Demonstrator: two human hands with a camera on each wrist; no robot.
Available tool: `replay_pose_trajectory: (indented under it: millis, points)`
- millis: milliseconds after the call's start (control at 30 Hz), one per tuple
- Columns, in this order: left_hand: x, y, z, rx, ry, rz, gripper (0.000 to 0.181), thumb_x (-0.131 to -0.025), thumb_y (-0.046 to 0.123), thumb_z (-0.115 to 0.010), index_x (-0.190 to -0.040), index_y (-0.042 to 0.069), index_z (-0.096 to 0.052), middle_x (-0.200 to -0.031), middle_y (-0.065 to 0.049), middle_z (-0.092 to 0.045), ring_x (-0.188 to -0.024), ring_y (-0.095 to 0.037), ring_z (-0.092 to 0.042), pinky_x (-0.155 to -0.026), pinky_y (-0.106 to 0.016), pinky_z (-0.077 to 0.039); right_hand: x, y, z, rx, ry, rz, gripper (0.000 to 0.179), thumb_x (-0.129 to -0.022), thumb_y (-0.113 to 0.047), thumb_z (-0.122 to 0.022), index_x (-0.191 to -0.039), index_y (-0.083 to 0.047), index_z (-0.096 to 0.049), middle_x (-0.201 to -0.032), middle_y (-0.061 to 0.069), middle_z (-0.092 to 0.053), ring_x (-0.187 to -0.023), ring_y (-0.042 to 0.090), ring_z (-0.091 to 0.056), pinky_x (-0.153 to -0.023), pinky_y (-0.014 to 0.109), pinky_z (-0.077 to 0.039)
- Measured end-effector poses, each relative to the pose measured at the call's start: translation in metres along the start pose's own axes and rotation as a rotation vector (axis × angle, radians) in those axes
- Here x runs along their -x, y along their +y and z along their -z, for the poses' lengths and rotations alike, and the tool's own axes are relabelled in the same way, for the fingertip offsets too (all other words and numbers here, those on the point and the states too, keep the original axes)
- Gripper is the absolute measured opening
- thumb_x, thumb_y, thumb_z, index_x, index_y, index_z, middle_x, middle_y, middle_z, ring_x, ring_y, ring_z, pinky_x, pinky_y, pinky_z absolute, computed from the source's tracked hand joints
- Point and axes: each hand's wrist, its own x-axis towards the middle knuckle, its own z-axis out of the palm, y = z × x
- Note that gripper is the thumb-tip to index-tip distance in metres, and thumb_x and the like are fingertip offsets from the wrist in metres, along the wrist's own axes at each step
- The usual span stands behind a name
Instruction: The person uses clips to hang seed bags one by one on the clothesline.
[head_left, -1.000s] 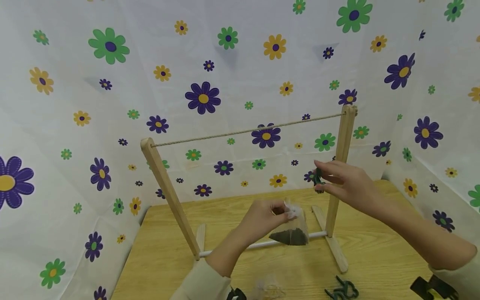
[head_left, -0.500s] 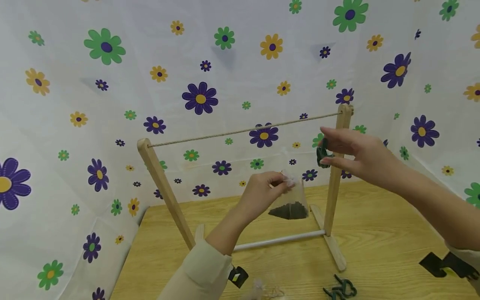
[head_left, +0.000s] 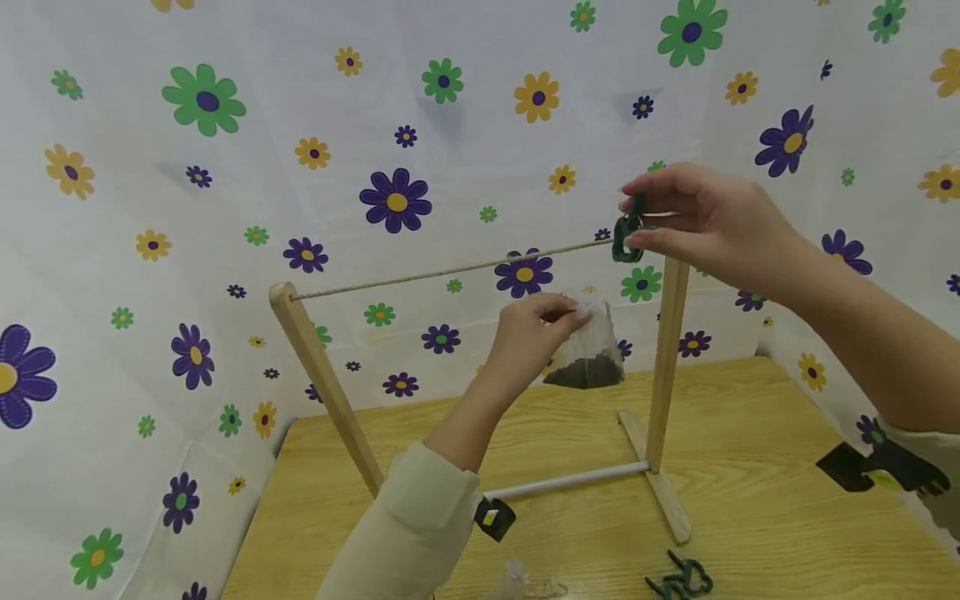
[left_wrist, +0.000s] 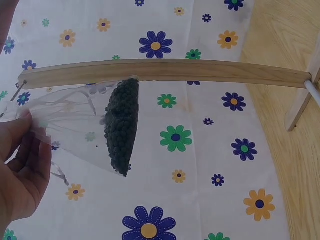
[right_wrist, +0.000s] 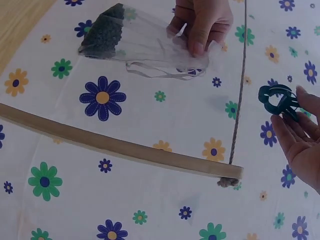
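My left hand (head_left: 528, 342) pinches the gathered top of a sheer white drawstring bag (head_left: 597, 337). Dark, small round pellets (left_wrist: 121, 127) fill its bottom end, and thin ribbons (right_wrist: 165, 74) trail from its neck in the right wrist view. Between thumb and fingers, my right hand (head_left: 720, 221) holds a dark green plastic clip (right_wrist: 277, 102) by its handles. In the head view the clip overlaps the right end of a thin rope (head_left: 450, 271); the right wrist view shows a gap between clip and rope. The bag hangs just below rope height.
Two wooden posts (head_left: 322, 383) (head_left: 666, 367) carry the rope, joined low down by a white rod (head_left: 562, 481). More green clips (head_left: 681, 575) and a sheer bag (head_left: 513, 583), partly cut off, lie at the table's (head_left: 750, 467) near edge. Flower-patterned cloth surrounds the back and sides.
Both hands have risen from low over the table toward the rope. The bag has come up with the left hand, and the clip with the right, now level with the rope.
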Motion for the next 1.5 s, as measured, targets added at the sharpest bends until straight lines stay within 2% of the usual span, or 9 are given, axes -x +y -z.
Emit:
replay_pose_trajectory:
  millis: [133,267,367,567,700,867,1100,1267,1500]
  points:
    - [-0.009,0.002,0.000,0.025,-0.009,-0.003,0.016,-0.089,0.022,-0.067,-0.093,0.007,-0.070,-0.087,-0.003,-0.068,-0.079,-0.013,-0.062,-0.068,-0.020,-0.050,-0.012,0.001,0.003,-0.018,0.008,-0.034,0.038,-0.086,0.000,-0.066,-0.123,0.001,-0.055,-0.109,0.012,-0.064,-0.100,0.000,-0.062,-0.081,0.011,-0.048]
    - [-0.015,0.004,0.001,0.007,-0.037,0.003,0.018,-0.092,0.022,-0.063,-0.097,0.006,-0.069,-0.091,-0.004,-0.068,-0.085,-0.019,-0.064,-0.070,-0.020,-0.051,-0.018,0.003,0.003,-0.041,0.035,-0.087,0.034,-0.086,-0.003,-0.067,-0.118,0.001,-0.058,-0.104,0.010,-0.066,-0.093,0.000,-0.063,-0.080,0.010,-0.048]
    - [-0.019,0.006,0.000,0.006,-0.034,0.022,0.021,-0.094,0.024,-0.061,-0.100,0.006,-0.068,-0.091,-0.005,-0.066,-0.084,-0.017,-0.062,-0.070,-0.019,-0.050,-0.022,0.005,0.002,-0.041,0.053,-0.126,0.031,-0.085,-0.004,-0.068,-0.115,0.001,-0.060,-0.102,0.009,-0.066,-0.090,0.001,-0.063,-0.079,0.010,-0.048]
    - [-0.031,0.011,0.000,0.072,0.035,0.034,0.022,-0.094,0.024,-0.061,-0.101,0.005,-0.070,-0.088,-0.004,-0.066,-0.079,-0.011,-0.060,-0.068,-0.019,-0.048,-0.032,0.010,0.001,-0.095,0.088,-0.187,0.025,-0.084,-0.007,-0.071,-0.107,0.002,-0.065,-0.090,-0.003,-0.068,-0.082,0.005,-0.065,-0.075,0.012,-0.049]
    - [-0.036,0.016,0.000,0.163,0.086,0.074,0.025,-0.092,0.023,-0.063,-0.106,0.003,-0.070,-0.092,-0.005,-0.067,-0.082,-0.009,-0.062,-0.070,-0.018,-0.049,-0.038,0.012,0.001,-0.136,0.106,-0.288,0.024,-0.082,-0.014,-0.074,-0.101,0.001,-0.069,-0.082,-0.009,-0.070,-0.079,0.008,-0.066,-0.076,0.016,-0.047]
    - [-0.040,0.020,-0.001,0.240,0.125,0.098,0.024,-0.090,0.024,-0.066,-0.103,0.004,-0.070,-0.093,-0.004,-0.067,-0.082,-0.009,-0.063,-0.070,-0.019,-0.049,-0.042,0.017,0.003,-0.114,0.089,-0.391,0.025,-0.080,-0.021,-0.077,-0.097,-0.002,-0.073,-0.079,-0.010,-0.071,-0.085,0.011,-0.062,-0.076,0.024,-0.044]
    - [-0.041,0.022,-0.006,0.296,0.161,0.052,0.021,-0.088,0.022,-0.068,-0.099,0.004,-0.072,-0.098,-0.002,-0.064,-0.084,-0.010,-0.063,-0.072,-0.019,-0.050,-0.040,0.020,0.006,-0.043,0.053,-0.465,0.029,-0.077,-0.029,-0.079,-0.094,-0.005,-0.075,-0.080,-0.010,-0.071,-0.088,0.015,-0.053,-0.074,0.031,-0.039]
    - [-0.043,0.023,-0.012,0.298,0.169,0.006,0.018,-0.089,0.020,-0.067,-0.097,0.004,-0.072,-0.097,-0.002,-0.065,-0.083,-0.008,-0.061,-0.070,-0.018,-0.048,-0.037,0.022,0.009,0.028,0.018,-0.507,0.033,-0.077,-0.035,-0.078,-0.094,-0.007,-0.075,-0.083,-0.007,-0.071,-0.089,0.018,-0.051,-0.075,0.034,-0.040]
    - [-0.047,0.024,-0.018,0.336,0.166,-0.043,0.016,-0.091,0.016,-0.065,-0.101,0.004,-0.069,-0.101,-0.006,-0.067,-0.088,-0.010,-0.062,-0.076,-0.019,-0.050,-0.031,0.028,0.005,0.056,0.033,-0.481,0.033,-0.077,-0.034,-0.078,-0.092,-0.005,-0.076,-0.081,-0.004,-0.071,-0.084,0.018,-0.054,-0.071,0.031,-0.041]
